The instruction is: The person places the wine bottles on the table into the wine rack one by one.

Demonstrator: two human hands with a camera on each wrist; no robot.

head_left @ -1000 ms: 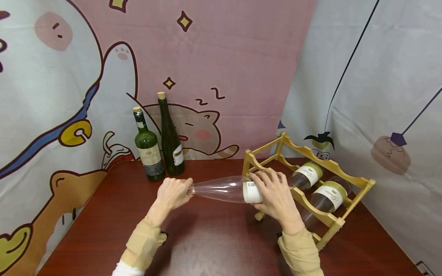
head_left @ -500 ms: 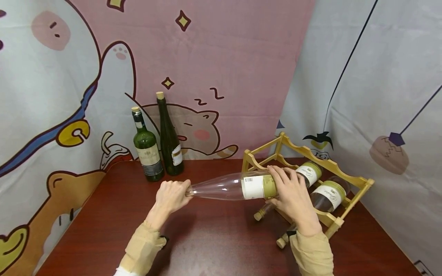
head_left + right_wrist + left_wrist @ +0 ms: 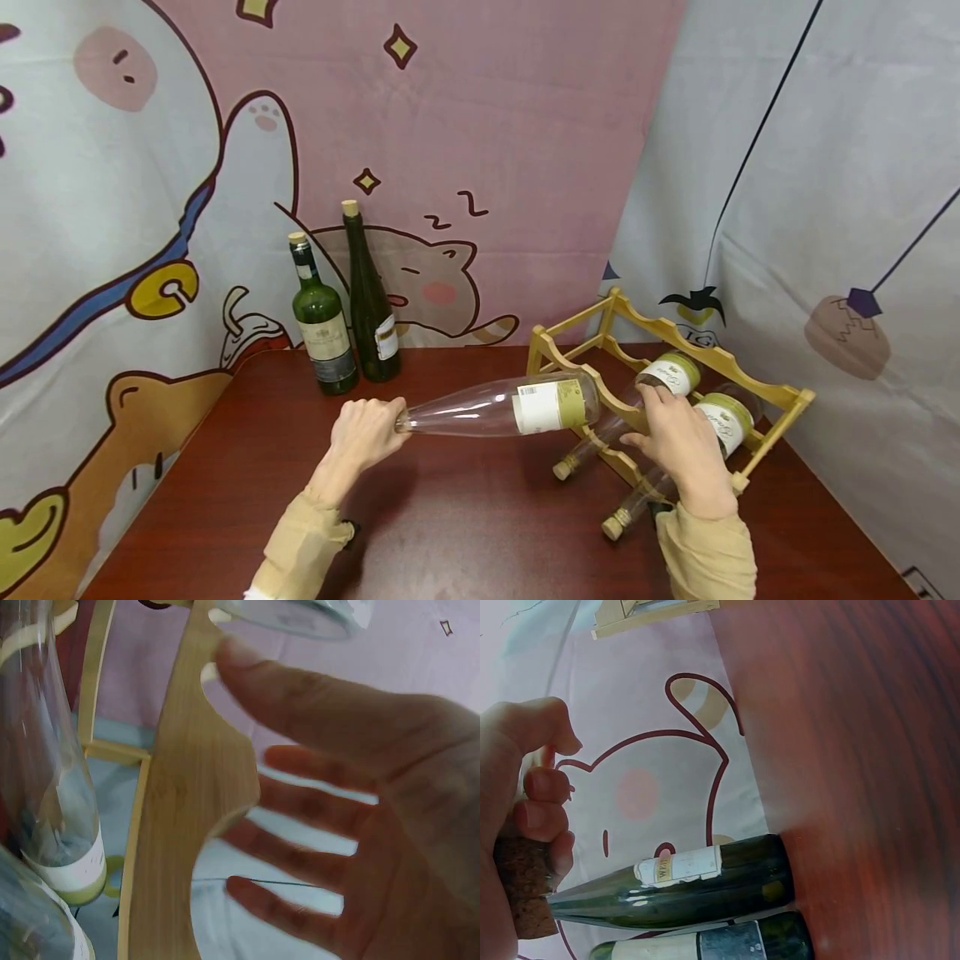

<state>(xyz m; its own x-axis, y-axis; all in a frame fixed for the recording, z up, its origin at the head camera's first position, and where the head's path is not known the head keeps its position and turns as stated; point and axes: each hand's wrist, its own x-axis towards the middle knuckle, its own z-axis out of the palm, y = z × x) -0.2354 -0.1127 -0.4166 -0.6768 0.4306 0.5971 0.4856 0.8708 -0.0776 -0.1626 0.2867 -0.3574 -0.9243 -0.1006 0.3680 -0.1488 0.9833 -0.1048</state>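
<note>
My left hand (image 3: 366, 433) grips the neck of a clear glass wine bottle (image 3: 480, 408), held level above the table with its base to the right. A cork (image 3: 526, 885) shows below the curled fingers in the left wrist view. The bottle's label is white and green, and its base end overlaps the wooden wine rack (image 3: 776, 392) in the head view. My right hand (image 3: 682, 446) is apart from the held bottle, over the rack's front, fingers spread and holding nothing. In the right wrist view a scalloped rack rail (image 3: 169, 802) lies beside the thumb; contact cannot be told.
Two corked clear bottles lie in the rack's lower level, one with its label (image 3: 670, 372) near the back, the other with its cork (image 3: 612, 527) toward the front. A green bottle (image 3: 324, 333) and a taller dark bottle (image 3: 369, 308) stand upright at the back left.
My right hand has let go of the clear bottle's base end and moved right, over the rack. The left hand still holds the neck and has shifted slightly left.
</note>
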